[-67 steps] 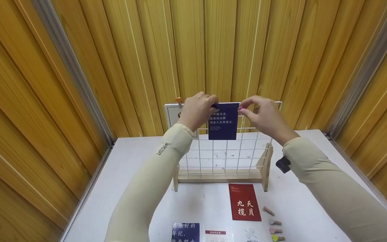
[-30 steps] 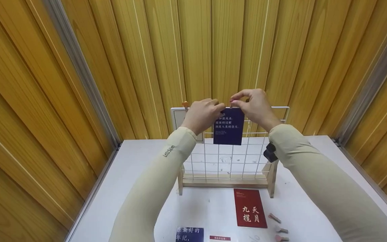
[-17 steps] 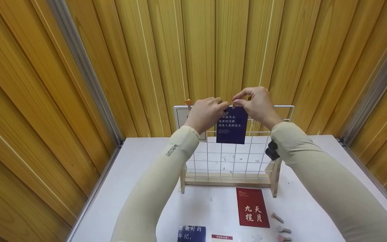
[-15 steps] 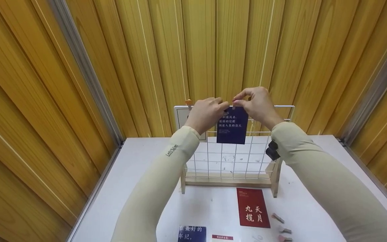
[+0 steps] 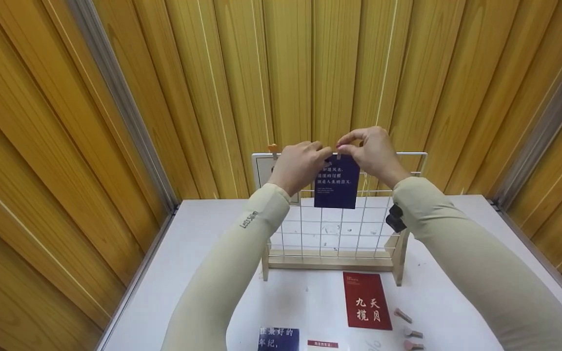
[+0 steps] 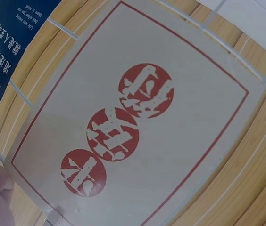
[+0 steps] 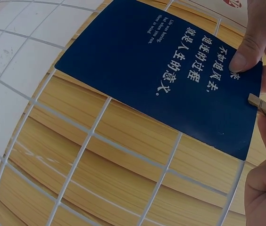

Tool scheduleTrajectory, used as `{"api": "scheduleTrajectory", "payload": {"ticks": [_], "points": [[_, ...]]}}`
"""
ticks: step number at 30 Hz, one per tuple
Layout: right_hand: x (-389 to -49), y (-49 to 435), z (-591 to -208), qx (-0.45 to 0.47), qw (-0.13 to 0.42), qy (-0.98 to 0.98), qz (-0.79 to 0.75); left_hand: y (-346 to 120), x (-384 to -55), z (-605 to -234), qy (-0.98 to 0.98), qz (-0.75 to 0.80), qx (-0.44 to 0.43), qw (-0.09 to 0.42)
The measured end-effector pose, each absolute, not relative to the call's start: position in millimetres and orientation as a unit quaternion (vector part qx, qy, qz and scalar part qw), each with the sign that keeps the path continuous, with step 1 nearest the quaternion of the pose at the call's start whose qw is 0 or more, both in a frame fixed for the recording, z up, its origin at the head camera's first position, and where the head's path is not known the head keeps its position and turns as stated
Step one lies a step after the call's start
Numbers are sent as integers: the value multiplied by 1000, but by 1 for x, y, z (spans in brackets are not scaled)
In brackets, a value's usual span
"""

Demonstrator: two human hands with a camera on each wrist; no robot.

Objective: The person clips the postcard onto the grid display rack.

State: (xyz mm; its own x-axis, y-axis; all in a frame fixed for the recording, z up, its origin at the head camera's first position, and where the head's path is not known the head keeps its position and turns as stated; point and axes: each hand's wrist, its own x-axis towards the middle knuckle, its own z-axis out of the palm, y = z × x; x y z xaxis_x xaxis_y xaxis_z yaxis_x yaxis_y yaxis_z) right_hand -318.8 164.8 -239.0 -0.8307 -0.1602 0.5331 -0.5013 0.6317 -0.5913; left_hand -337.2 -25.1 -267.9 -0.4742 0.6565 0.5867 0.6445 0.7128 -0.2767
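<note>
A dark blue card with white writing hangs upright against the top of a white wire grid rack. My left hand pinches the card's upper left corner, thumb on the printed face. At the middle of its top edge, my right hand pinches a small wooden clothespin between thumb and fingers. The clothespin's tip overlaps the card's edge in the right wrist view. Left of it, a white card with red round stamps hangs under an orange-topped clothespin, partly hidden by my left hand in the head view.
The rack stands on a wooden base on a white table. In front lie a red card, another blue card and a card with a red strip. Several clothespins lie at the right. Wood-patterned walls surround the table.
My right hand has moved left with the clothespin, from beside the blue card's right corner to its top edge. Over the last half second both hands have hardly moved.
</note>
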Motion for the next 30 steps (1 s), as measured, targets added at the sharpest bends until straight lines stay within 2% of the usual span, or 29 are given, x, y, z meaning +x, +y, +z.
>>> {"api": "scheduleTrajectory", "payload": {"ticks": [17,30], "points": [[-316,170,-245,187,164,-885,394,-20,-340,-267,-863,6,-371,343],[-307,183,-251,202,274,-859,382,-17,-336,-262,-877,-17,-357,321]]}}
